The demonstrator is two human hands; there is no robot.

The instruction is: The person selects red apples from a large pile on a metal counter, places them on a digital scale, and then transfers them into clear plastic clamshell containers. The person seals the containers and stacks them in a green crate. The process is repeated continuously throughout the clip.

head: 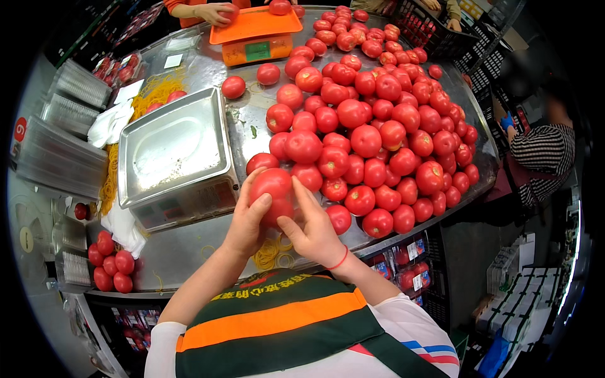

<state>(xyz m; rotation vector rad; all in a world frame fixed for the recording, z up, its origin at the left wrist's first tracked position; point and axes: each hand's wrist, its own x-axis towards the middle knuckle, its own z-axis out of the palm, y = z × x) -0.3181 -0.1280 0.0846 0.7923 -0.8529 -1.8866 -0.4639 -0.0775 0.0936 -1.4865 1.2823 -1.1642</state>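
Low in front of my chest, my left hand (250, 212) and my right hand (309, 219) hold a clear plastic tray with tomatoes (271, 191) in it from both sides; the tray's outline is hard to make out. Just beyond my fingers and to the right spreads a large heap of red tomatoes (378, 137) on the metal table. A digital scale with a steel pan (172, 137) stands to the left of my hands. Loose yellow rubber bands (267, 255) lie close below my wrists.
Stacked clear plastic trays (64, 156), white gloves or cloths (111, 125) and more rubber bands (111, 175) line the left side. An orange scale (257, 35) stands at the far edge, by a co-worker's hand (215, 14). Black crates (432, 28) and another person (543, 146) are at right.
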